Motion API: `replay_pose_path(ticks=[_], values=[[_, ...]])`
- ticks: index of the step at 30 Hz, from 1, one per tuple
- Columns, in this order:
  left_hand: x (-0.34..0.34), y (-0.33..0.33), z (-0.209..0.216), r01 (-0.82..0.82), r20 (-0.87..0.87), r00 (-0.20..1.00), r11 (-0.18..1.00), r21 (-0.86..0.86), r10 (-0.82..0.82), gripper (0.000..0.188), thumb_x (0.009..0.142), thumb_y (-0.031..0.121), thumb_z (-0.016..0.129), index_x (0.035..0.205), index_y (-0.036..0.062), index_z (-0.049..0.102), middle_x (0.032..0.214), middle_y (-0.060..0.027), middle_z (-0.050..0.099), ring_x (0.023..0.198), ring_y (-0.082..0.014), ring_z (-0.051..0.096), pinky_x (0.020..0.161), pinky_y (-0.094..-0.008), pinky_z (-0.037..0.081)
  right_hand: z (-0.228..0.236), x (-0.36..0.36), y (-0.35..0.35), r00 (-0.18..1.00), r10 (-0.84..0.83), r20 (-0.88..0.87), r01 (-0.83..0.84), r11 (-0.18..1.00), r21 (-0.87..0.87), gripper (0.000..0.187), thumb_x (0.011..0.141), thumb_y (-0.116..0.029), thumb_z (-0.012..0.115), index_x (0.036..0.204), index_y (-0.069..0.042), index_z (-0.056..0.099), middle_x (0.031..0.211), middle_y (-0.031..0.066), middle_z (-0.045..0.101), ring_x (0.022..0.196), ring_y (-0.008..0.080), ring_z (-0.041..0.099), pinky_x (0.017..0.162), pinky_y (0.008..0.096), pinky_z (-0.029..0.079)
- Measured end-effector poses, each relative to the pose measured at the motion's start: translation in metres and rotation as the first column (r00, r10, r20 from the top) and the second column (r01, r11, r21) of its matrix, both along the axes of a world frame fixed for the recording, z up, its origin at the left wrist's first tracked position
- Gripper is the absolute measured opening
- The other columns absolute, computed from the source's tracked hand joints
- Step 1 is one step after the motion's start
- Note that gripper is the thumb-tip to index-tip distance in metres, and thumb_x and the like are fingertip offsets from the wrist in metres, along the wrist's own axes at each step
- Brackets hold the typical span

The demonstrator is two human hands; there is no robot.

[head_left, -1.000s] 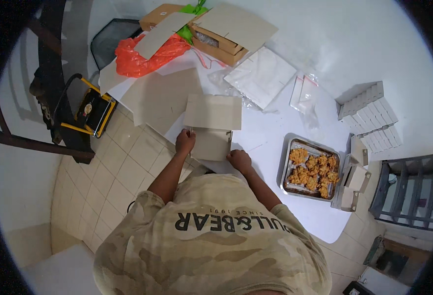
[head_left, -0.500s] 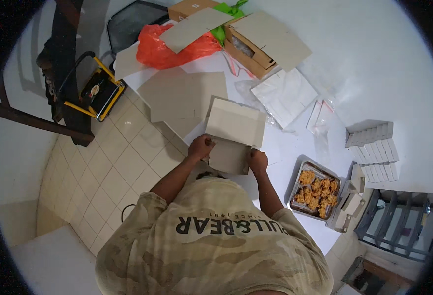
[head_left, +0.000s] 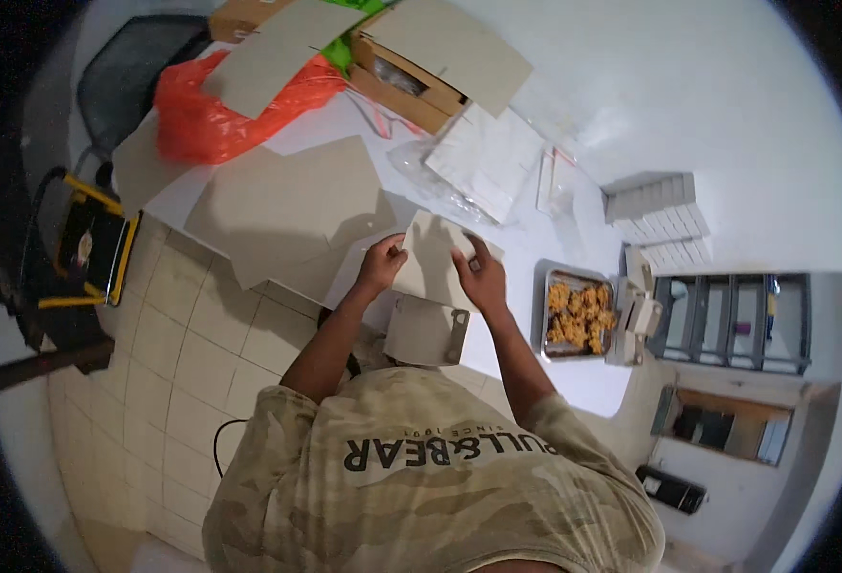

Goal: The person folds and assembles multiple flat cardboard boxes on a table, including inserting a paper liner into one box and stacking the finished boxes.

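A grey cardboard box (head_left: 426,329), partly folded, sits at the table's near edge in front of me, its far panel raised. My left hand (head_left: 381,265) is closed on the left edge of that panel. On the panel's right side, my right hand (head_left: 482,279) grips with bent fingers, the thumb on the inner face. The near part of the box shows a tabbed right end. Flat cardboard sheets (head_left: 277,205) lie to the left of the box. At the right stands a metal tray (head_left: 544,325) holding several pieces of fried food (head_left: 578,315).
Folded boxes (head_left: 660,215) are stacked by the wall, with more boxes (head_left: 639,310) beside the tray. Farther back are a red plastic bag (head_left: 201,119), an open brown carton (head_left: 406,91) and white sheets (head_left: 488,158) in clear plastic. A grey rack (head_left: 731,320) stands beyond the table.
My hands have moved from the near corners of the box to its far panel, which is now more upright. The view has shifted, so the surroundings sit farther left.
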State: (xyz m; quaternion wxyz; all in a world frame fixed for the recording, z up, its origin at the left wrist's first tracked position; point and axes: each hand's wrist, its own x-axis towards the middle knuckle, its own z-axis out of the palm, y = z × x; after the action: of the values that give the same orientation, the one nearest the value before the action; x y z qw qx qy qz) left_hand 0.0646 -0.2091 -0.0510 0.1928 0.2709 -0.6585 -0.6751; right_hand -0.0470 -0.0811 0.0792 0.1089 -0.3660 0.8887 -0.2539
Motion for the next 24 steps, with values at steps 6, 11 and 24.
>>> replay_pose_path(ticks=[6,11,24], values=[[0.009,0.011,0.04,0.065,-0.089,0.994,0.998,-0.028,-0.067,0.033,0.075,0.008,0.056,0.107,0.0008,0.052,0.059,-0.0019,0.045,0.055,-0.0096,0.041,0.052,-0.0243,0.037,-0.006,-0.004,-0.067,0.986,-0.022,-0.167,0.015,0.999,-0.047,0.029,0.073,-0.035,0.058,0.085,-0.009,0.063,0.06,0.0131,0.058,0.063,0.0304,0.059,0.061,0.0377,0.047],[0.005,-0.001,0.042,0.08,-0.013,0.997,0.991,-0.107,-0.081,0.024,0.075,0.007,0.055,0.098,0.0007,0.053,0.058,-0.0021,0.045,0.054,-0.0094,0.042,0.051,-0.0253,0.037,-0.013,-0.004,-0.044,0.986,-0.166,0.035,0.169,0.968,-0.185,0.02,0.065,-0.017,0.06,0.082,-0.007,0.063,0.073,0.0128,0.062,0.065,0.0259,0.061,0.061,0.0337,0.049],[-0.017,-0.018,0.065,0.117,0.099,0.988,0.992,0.041,-0.12,0.019,0.08,0.021,0.055,0.087,0.0032,0.057,0.076,-0.0028,0.057,0.066,-0.0095,0.05,0.059,-0.0234,0.041,-0.05,0.031,-0.013,0.566,-0.045,0.823,0.643,0.65,-0.406,0.013,0.073,-0.007,0.063,0.081,0.0,0.056,0.072,0.0056,0.059,0.064,0.0114,0.058,0.058,0.0213,0.047]])
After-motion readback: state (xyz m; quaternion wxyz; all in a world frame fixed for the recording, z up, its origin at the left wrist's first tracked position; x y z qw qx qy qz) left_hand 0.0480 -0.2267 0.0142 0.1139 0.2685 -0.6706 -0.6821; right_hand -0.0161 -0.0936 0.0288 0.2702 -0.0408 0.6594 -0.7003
